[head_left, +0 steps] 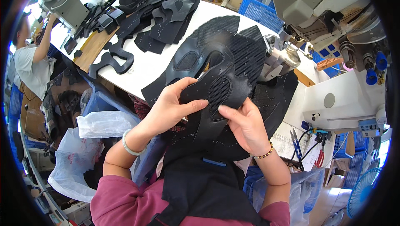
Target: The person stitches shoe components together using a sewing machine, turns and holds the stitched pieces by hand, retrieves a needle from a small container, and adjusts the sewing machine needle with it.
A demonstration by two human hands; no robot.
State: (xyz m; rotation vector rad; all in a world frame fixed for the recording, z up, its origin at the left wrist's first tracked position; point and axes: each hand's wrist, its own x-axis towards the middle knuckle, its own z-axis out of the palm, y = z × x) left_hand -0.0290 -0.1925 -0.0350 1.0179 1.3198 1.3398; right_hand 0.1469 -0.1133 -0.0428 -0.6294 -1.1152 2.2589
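Blk panel (212, 76) (smooth, w/ mesh inset (218, 94)) is held in both hands (246, 126).

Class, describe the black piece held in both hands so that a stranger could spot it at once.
Start at the white table and find its near edge, where the left hand and right hand hold a black piece. Unlike the mesh-panelled neighbour behind it, it has both thumbs resting beside its mesh window.
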